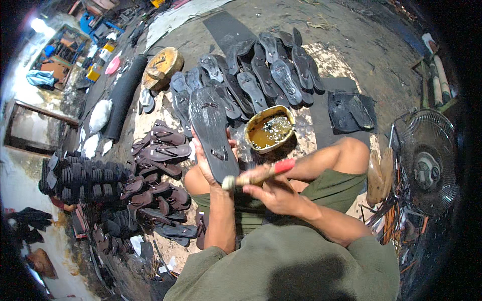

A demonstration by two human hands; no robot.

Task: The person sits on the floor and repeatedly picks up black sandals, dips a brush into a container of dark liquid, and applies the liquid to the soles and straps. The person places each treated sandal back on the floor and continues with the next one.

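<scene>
The person wears an olive-green short-sleeved shirt [301, 256] and matching olive-green shorts [326, 188]. Forearms and knees are bare. Neither the left hand [206, 160] nor the right hand [276, 193] is gloved.

Glue bowl [269, 129] ahead — soles [261, 75] crowding beyond

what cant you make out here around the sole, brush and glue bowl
Head view only:
- Left hand: mostly hidden behind the black sole; grip unclear.
- Brush: its tip sits at the sole's lower edge; bristles too small to tell.
- Bowl: depth of the amber liquid unreadable through glare.
- Right hand: fingertips curl out of sight.
</scene>
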